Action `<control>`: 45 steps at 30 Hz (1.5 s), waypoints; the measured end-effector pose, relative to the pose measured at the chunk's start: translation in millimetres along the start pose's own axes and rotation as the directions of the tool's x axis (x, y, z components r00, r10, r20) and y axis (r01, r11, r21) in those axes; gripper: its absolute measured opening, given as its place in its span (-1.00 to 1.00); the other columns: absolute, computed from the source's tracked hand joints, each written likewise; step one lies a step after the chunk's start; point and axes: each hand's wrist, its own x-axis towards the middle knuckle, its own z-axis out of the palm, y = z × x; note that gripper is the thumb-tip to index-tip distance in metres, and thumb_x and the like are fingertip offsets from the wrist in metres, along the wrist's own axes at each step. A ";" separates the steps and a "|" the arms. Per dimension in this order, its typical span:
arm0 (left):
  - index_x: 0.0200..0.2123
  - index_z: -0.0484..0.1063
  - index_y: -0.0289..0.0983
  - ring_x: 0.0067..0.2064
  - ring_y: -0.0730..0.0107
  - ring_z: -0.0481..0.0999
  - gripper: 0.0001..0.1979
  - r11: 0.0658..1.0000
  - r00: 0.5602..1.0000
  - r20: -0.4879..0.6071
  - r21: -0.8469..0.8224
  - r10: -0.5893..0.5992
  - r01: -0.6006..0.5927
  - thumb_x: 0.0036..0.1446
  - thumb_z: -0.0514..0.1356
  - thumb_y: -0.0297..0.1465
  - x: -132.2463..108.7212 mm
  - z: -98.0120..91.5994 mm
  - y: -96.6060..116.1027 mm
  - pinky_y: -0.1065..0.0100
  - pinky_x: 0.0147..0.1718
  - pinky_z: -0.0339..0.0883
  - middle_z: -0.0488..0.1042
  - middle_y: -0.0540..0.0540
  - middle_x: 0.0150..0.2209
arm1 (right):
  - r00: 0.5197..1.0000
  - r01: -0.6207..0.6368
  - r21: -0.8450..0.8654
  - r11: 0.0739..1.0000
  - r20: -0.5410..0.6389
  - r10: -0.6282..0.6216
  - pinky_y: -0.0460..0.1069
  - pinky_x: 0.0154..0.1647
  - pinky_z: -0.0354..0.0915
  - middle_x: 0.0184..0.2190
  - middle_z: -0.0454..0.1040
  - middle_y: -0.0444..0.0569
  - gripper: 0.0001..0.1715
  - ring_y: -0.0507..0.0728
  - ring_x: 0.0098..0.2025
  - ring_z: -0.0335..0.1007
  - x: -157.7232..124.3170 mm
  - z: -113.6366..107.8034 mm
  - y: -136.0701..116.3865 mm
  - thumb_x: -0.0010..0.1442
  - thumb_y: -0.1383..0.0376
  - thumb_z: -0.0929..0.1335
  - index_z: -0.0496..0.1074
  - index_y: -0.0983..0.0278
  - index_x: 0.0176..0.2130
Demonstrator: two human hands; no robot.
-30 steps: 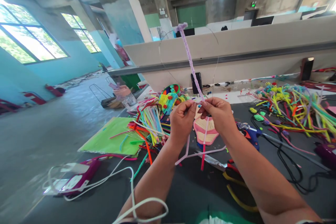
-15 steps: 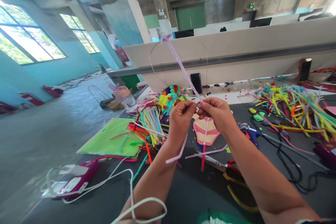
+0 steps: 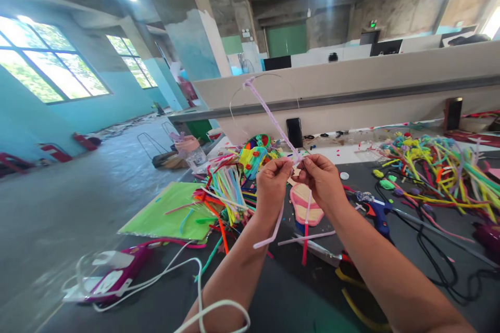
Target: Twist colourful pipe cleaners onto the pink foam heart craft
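Both my hands are raised over the dark table with their fingertips close together. A lilac pipe cleaner [image 3: 271,117] slants up and left from them, wound along its length, with a small knob at its upper end. Thin wire curves out in a wide loop near that end. My left hand [image 3: 272,181] pinches the lilac pipe cleaner at its lower end, and a loose bent tail hangs below the wrist. My right hand [image 3: 323,176] pinches the same lower end from the right. Fingers hide the exact joint. Behind them lies a pink and cream striped piece [image 3: 307,205].
Pipe cleaners [image 3: 230,187] lie bundled on the left by a green sheet [image 3: 167,213]. Scissors [image 3: 320,251] and a blue glue gun [image 3: 378,213] lie to the right. A tangled pile [image 3: 441,161] sits far right. White cable [image 3: 199,291] crosses the front left; a phone [image 3: 294,132] leans behind.
My view has tilted up, so the table and hands sit lower. The fingertips have parted slightly at the lilac pipe cleaner's lower end, and both hands still pinch it.
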 end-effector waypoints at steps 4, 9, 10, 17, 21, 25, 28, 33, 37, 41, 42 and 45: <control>-0.41 0.48 -0.31 -0.38 0.47 0.40 -0.83 0.999 0.999 0.040 0.023 0.024 -0.025 0.08 0.17 -0.32 -2.3 3.4 0.0 0.44 -0.32 0.28 0.48 -0.02 -0.44 | 0.998 0.044 0.007 0.999 -0.038 -0.044 -0.07 -0.49 0.44 -0.57 0.41 -0.25 -0.79 -0.10 -0.69 0.29 0.2 -0.6 3.9 -0.04 0.28 0.46 0.36 0.29 -0.43; -0.41 0.47 -0.30 -0.38 0.46 0.40 -0.83 0.999 0.999 0.047 0.032 0.018 -0.019 0.09 0.16 -0.32 -0.2 2.5 -6.7 0.42 -0.32 0.28 0.47 -0.02 -0.45 | 0.996 0.047 0.040 0.998 -0.071 -0.044 -0.08 -0.51 0.42 -0.56 0.39 -0.26 -0.78 -0.09 -0.69 0.30 -1.5 -0.1 8.7 -0.04 0.28 0.46 0.35 0.28 -0.43; -0.41 0.47 -0.30 -0.39 0.46 0.40 -0.82 0.999 0.999 0.048 0.033 0.015 -0.017 0.09 0.16 -0.32 0.5 1.9 -7.9 0.42 -0.33 0.27 0.46 -0.02 -0.46 | 0.997 0.038 0.043 0.998 -0.073 -0.034 -0.08 -0.51 0.41 -0.55 0.40 -0.26 -0.78 -0.09 -0.68 0.31 -1.5 -0.1 9.7 -0.04 0.28 0.46 0.35 0.28 -0.43; -0.47 0.45 -0.31 -0.40 0.48 0.37 -0.83 0.999 0.998 0.061 0.048 0.018 -0.021 0.07 0.17 -0.34 3.0 1.5 -10.1 0.45 -0.35 0.25 0.43 0.00 -0.48 | 0.994 0.044 0.051 0.998 -0.099 -0.039 -0.11 -0.50 0.40 -0.54 0.38 -0.25 -0.80 -0.10 -0.62 0.30 -1.6 -1.2 15.4 -0.02 0.28 0.45 0.37 0.28 -0.40; -0.45 0.46 -0.31 -0.39 0.47 0.38 -0.82 0.998 0.997 0.074 0.063 -0.003 -0.001 0.07 0.16 -0.32 6.0 -0.9 -14.4 0.44 -0.35 0.25 0.45 -0.01 -0.47 | 0.998 0.008 0.020 1.000 -0.060 -0.007 -0.08 -0.50 0.41 -0.49 0.44 -0.20 -0.79 -0.08 -0.60 0.32 -2.9 0.3 14.4 0.00 0.26 0.44 0.40 0.29 -0.33; -0.48 0.46 -0.32 -0.43 0.49 0.35 -0.81 0.994 0.995 0.097 0.111 -0.017 0.006 0.06 0.17 -0.32 10.4 -4.7 -17.9 0.45 -0.40 0.23 0.44 0.00 -0.50 | 0.998 -0.053 -0.057 0.997 -0.040 0.051 -0.05 -0.52 0.41 -0.53 0.46 -0.17 -0.72 -0.04 -0.63 0.34 -1.7 -1.9 12.7 -0.05 0.23 0.46 0.40 0.31 -0.33; -0.53 0.43 -0.31 -0.47 0.51 0.33 -0.80 0.991 0.994 0.112 0.131 0.005 -0.019 0.06 0.17 -0.33 11.9 -5.2 -17.6 0.46 -0.43 0.20 0.42 0.02 -0.55 | 0.997 -0.079 -0.092 0.993 -0.016 0.078 -0.06 -0.52 0.41 -0.58 0.46 -0.18 -0.70 -0.04 -0.66 0.34 1.0 -5.3 13.5 -0.07 0.21 0.47 0.39 0.31 -0.35; -0.55 0.43 -0.30 -0.49 0.50 0.36 -0.81 0.991 0.992 0.124 0.131 0.005 -0.021 0.04 0.18 -0.34 10.0 -2.0 -15.8 0.46 -0.45 0.21 0.45 0.01 -0.56 | 0.996 -0.069 -0.063 0.996 -0.061 0.065 -0.08 -0.53 0.39 -0.61 0.46 -0.18 -0.76 -0.05 -0.68 0.33 2.9 -6.3 16.0 -0.08 0.24 0.46 0.39 0.32 -0.42; -0.57 0.43 -0.30 -0.47 0.49 0.37 -0.80 0.982 0.994 0.105 0.179 0.037 -0.055 0.04 0.17 -0.35 7.3 0.5 -16.9 0.46 -0.43 0.22 0.45 0.01 -0.55 | 0.994 -0.066 -0.037 0.997 -0.089 0.062 -0.11 -0.57 0.36 -0.63 0.46 -0.17 -0.77 -0.05 -0.70 0.32 2.5 -5.3 16.9 -0.11 0.26 0.46 0.38 0.32 -0.45; -0.55 0.43 -0.30 -0.48 0.49 0.38 -0.80 0.984 0.993 0.115 0.175 0.011 -0.031 0.05 0.17 -0.35 4.6 2.2 -17.3 0.46 -0.44 0.22 0.45 0.01 -0.56 | 0.993 -0.044 -0.019 0.999 -0.107 0.042 -0.12 -0.59 0.34 -0.65 0.44 -0.19 -0.76 -0.06 -0.71 0.30 1.4 -5.6 18.3 -0.11 0.26 0.47 0.37 0.32 -0.47; -0.55 0.44 -0.30 -0.49 0.49 0.38 -0.81 0.985 0.993 0.121 0.170 0.008 -0.028 0.05 0.16 -0.35 4.0 2.5 -17.1 0.46 -0.45 0.22 0.45 0.01 -0.56 | 0.993 -0.040 -0.014 0.999 -0.111 0.038 -0.13 -0.60 0.33 -0.66 0.44 -0.19 -0.76 -0.06 -0.71 0.30 1.1 -5.8 18.7 -0.12 0.26 0.47 0.37 0.32 -0.47; -0.55 0.43 -0.30 -0.49 0.49 0.39 -0.81 0.986 0.991 0.132 0.161 0.022 -0.043 0.06 0.16 -0.36 3.0 2.8 -16.1 0.47 -0.46 0.22 0.45 0.01 -0.56 | 0.993 -0.030 0.003 1.000 -0.113 0.030 -0.13 -0.61 0.31 -0.66 0.44 -0.19 -0.77 -0.07 -0.71 0.29 0.9 -5.9 19.0 -0.12 0.27 0.47 0.37 0.32 -0.48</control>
